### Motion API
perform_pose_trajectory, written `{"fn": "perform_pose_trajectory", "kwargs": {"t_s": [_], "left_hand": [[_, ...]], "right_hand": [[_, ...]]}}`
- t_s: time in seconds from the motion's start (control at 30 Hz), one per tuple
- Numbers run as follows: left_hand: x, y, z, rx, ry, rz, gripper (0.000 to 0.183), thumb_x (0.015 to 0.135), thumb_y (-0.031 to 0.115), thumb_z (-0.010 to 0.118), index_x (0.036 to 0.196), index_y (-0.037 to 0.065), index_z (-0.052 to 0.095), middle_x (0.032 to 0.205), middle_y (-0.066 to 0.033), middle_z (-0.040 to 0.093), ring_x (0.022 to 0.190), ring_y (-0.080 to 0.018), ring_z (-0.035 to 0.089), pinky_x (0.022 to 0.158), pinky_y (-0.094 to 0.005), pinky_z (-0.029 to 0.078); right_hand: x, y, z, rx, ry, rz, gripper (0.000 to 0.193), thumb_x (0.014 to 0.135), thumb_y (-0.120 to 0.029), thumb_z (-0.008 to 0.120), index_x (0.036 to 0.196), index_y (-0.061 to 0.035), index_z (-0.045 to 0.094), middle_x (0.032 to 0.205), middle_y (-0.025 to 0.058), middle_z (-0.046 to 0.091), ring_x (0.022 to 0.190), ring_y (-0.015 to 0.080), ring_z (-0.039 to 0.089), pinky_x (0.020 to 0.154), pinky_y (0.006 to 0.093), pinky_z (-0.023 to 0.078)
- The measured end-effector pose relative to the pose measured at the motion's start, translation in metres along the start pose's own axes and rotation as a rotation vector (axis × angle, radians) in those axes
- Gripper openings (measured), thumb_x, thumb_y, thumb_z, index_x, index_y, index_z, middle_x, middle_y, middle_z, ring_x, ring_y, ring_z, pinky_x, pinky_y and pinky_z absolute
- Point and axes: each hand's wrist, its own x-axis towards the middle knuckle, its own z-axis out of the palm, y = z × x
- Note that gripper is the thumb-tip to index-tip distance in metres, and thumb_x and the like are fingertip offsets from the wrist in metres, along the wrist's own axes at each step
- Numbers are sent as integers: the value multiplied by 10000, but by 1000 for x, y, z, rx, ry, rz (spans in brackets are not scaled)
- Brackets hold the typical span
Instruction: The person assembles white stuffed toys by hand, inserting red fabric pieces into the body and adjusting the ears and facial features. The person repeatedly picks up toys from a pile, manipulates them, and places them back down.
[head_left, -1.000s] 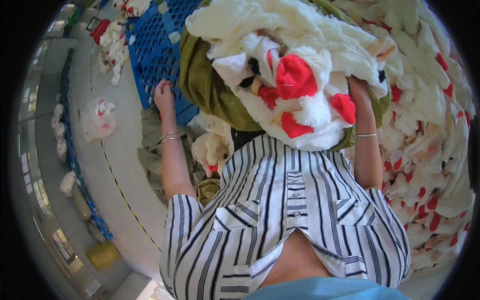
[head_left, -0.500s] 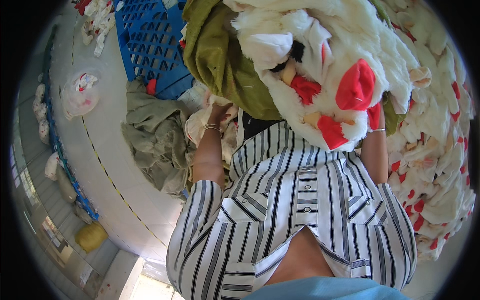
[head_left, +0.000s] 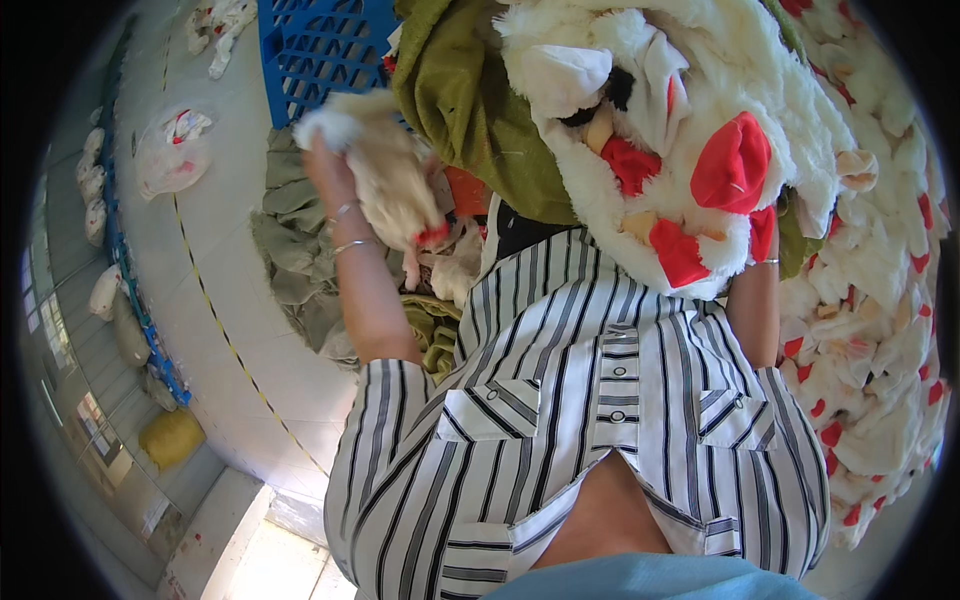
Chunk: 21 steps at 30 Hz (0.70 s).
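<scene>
Plush piece (head_left: 388,180), cream with red near its lower end, is in the left hand (head_left: 328,180), whose fingers look closed on its upper left edge (motion blur softens the outline). It shows between the grey-green cloth (head_left: 290,225) and the olive cloth (head_left: 475,130), partly in front of the blue lattice (head_left: 320,60). The right hand is hidden behind the white furry bundle (head_left: 655,95), so I cannot tell how it grips; only the right forearm (head_left: 752,320) shows. To handle this well, a full fistful of fabric would probably serve better than a pinch of fur, with the limp end lifted clear of the loose pieces (head_left: 455,270) beneath, while the right forearm best holds the bundle steady so its red parts (head_left: 732,165) stay gathered
</scene>
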Motion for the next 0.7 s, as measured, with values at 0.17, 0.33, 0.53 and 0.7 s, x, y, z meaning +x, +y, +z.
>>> {"fn": "perform_pose_trajectory", "kwargs": {"t_s": [0.17, 0.33, 0.53, 0.7], "left_hand": [[-49, 162, 128, -34, -209, 451, 389, 907, 188, 646, 1188, -69, 565, 1150, -144, 629, 1004, -246, 640, 824, -354, 536], [-125, 202, 208, 195, -496, 402, 487, 868, 117, 646, 1294, -59, 490, 1245, -142, 593, 1100, -245, 610, 928, -370, 508], [-171, 209, 146, 66, -922, 181, 583, 640, 34, 743, 1188, -53, 565, 1107, -161, 651, 995, -260, 645, 858, -379, 519], [-176, 226, 161, 592, -1671, 94, 294, 720, 81, 734, 974, -52, 668, 999, -121, 686, 888, -203, 663, 776, -309, 488]], "right_hand": [[3, -1, -2, 25, -18, -22, 328, 942, -167, 533, 1181, 51, 585, 1148, 203, 626, 1068, 260, 596, 941, 375, 452], [0, -4, -4, 36, -11, -10, 327, 944, -168, 528, 1176, 56, 588, 1144, 215, 626, 1065, 261, 597, 939, 374, 450], [-6, -80, -61, 396, -298, 113, 271, 974, -170, 509, 1050, 65, 620, 918, 117, 668, 906, 192, 627, 846, 313, 481], [-6, -83, -86, 1047, -123, 108, 230, 989, -197, 529, 942, -5, 647, 887, 24, 672, 803, 83, 610, 734, 216, 467]]}}
